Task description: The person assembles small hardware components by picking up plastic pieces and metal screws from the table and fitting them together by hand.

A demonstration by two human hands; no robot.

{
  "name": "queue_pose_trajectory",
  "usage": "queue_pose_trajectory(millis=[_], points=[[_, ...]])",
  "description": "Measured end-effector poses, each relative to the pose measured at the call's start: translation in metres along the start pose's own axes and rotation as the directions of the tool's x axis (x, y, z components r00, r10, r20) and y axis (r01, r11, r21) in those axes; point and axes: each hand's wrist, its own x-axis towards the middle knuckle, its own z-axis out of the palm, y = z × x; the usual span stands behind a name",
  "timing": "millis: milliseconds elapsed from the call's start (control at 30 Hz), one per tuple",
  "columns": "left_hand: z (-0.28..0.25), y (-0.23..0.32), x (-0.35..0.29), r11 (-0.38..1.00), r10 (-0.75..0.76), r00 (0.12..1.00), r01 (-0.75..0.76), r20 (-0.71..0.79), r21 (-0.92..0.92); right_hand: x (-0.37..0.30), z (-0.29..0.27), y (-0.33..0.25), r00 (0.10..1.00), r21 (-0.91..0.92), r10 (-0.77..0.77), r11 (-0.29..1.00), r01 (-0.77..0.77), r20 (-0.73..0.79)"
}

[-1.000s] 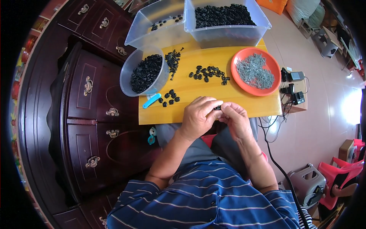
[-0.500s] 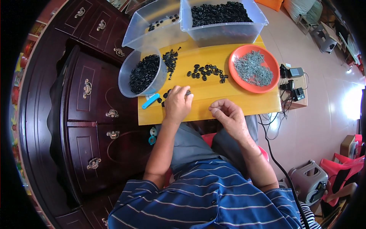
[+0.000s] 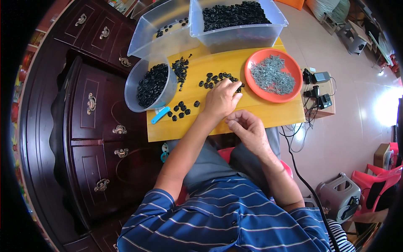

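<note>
- Left hand [image 3: 224, 97] over small black pieces [image 3: 215, 78] on yellow table [image 3: 268, 115], thumb slightly apart from fingers; hold hidden from me.
- Right hand [image 3: 251, 132] nearby, fingertips close together; can't tell if holding anything.

I see loose parts [image 3: 208, 79] midway on the table [image 3: 268, 113], the tub [image 3: 131, 89] at nine o'clock, the plate [image 3: 291, 63] holding pins [image 3: 273, 76] between two and three, the fuller bin [image 3: 240, 40] at twelve.

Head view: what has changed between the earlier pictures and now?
The left hand let go of a black oval piece beside the left group, then moved right and forward to the middle pieces. The right hand stayed by the table's front edge; the orange plate of metal pins stayed put.
</note>
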Motion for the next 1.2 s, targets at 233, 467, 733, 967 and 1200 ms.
queue_pose_trajectory(millis=[233,467,733,967,1200], points=[[0.011,-0.005,-0.001,1.0,-0.009,1.0,0.01,-0.03,0.01,0.0,-0.002,-0.005,1.0,0.013,0.024,1.0,-0.024,0.013],[0.011,-0.012,-0.004,0.988,0.015,0.971,-0.052,-0.24,-0.147,0.0,0.0,-0.007,1.0,0.003,0.0,1.0,0.0,-0.001],[-0.024,0.006,-0.014,0.879,-0.12,0.983,0.038,-0.142,-0.476,0.001,0.0,-0.007,0.986,0.054,-0.081,0.995,0.089,-0.145],[-0.047,0.02,-0.032,0.528,-0.123,0.958,0.283,0.257,-0.801,0.002,0.002,-0.013,0.967,0.2,-0.118,0.966,0.165,-0.226],[-0.053,0.026,-0.012,0.557,-0.048,0.944,0.296,0.326,-0.776,0.002,-0.006,-0.015,0.962,0.233,-0.111,0.957,0.171,-0.249]])
